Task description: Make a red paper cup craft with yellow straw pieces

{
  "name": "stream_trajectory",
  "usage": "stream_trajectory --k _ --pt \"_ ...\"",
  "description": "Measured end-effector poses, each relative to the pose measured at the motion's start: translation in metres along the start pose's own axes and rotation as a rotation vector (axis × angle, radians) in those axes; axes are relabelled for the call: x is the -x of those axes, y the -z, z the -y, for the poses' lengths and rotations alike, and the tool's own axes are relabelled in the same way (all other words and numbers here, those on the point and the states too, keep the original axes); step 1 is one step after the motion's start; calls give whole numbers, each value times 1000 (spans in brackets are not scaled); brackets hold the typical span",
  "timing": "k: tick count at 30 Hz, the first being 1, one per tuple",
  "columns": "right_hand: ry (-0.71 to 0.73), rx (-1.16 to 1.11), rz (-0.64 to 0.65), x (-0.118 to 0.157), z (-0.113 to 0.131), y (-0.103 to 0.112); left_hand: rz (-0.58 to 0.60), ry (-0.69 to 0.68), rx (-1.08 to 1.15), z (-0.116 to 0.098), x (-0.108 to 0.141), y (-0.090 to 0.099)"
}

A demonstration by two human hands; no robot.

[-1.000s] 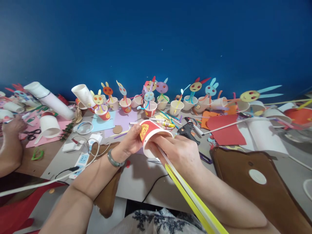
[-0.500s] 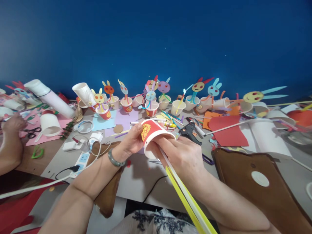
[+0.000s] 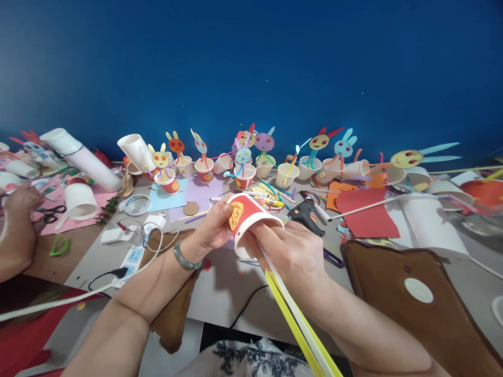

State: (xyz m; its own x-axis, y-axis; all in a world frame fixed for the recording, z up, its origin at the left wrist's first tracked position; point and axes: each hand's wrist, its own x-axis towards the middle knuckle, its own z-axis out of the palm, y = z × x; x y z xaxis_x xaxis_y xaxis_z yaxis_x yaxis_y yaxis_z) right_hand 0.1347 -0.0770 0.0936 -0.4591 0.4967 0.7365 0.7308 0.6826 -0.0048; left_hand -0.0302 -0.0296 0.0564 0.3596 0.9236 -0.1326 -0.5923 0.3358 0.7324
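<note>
My left hand (image 3: 214,225) is wrapped round a red and white paper cup (image 3: 247,210) with a yellow print, tilted so that its mouth faces right and toward me. The fingers of my right hand (image 3: 296,251) reach inside the cup, their tips hidden. Long yellow and white paper strips (image 3: 293,314) come out of the cup's mouth under my right hand and run down toward my lap. Just beyond the cup, a black glue gun (image 3: 306,214) lies on the table.
Paper cups with rabbit-faced figures, such as a blue one (image 3: 243,177), line the back. A power strip (image 3: 135,256) with cables lies left, near another person's hand (image 3: 23,201). Brown padded mats (image 3: 387,293) flank me. Red paper (image 3: 365,214) and a stack of cups (image 3: 135,146) stand farther off.
The cup and both hands stay nearly in place, with the cup slightly lower. The hanging ends of the strips have swung a little to the left.
</note>
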Motion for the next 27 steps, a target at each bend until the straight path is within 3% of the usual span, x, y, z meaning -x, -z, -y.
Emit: stream_trajectory --k 4,13,27 --pt "-5 20 -2 0 -2 -3 -42 -48 -46 3 -3 2" --pt "-10 -7 -36 -1 0 -6 -21 -82 -37 -2 2 -14" --pt "2 35 -32 0 4 -3 -63 -44 -44 0 1 -6"
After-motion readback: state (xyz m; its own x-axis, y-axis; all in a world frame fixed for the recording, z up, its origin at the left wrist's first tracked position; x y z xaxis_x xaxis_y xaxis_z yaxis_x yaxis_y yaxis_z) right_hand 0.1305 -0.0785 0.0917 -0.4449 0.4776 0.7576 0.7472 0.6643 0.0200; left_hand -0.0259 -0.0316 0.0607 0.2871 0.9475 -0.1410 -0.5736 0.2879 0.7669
